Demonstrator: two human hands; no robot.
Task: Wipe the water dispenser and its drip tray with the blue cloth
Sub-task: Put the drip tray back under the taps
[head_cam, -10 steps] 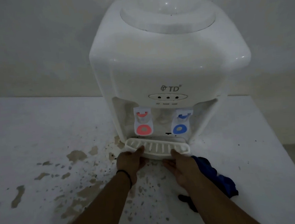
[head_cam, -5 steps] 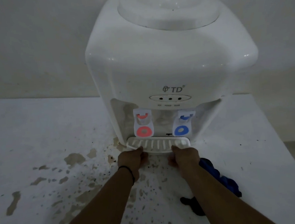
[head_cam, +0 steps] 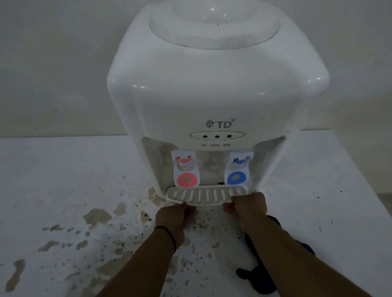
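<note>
A white water dispenser (head_cam: pixel 209 95) stands on a white table, with a red tap (head_cam: pixel 185 171) on the left and a blue tap (head_cam: pixel 237 169) on the right. Its white slotted drip tray (head_cam: pixel 205 194) sits at the base under the taps. My left hand (head_cam: pixel 174 218) grips the tray's front left edge and my right hand (head_cam: pixel 248 206) grips its front right edge. The blue cloth (head_cam: pixel 261 276) lies crumpled on the table under my right forearm, partly hidden by it.
The white table (head_cam: pixel 52 183) has peeling patches and brown stains in front and to the left of the dispenser. A pale wall (head_cam: pixel 43 66) rises behind. The table's right edge (head_cam: pixel 382 204) runs close to the dispenser's right side.
Both hands have pushed the drip tray back toward the dispenser base, so it now sits further in under the taps. The cloth has stayed on the table.
</note>
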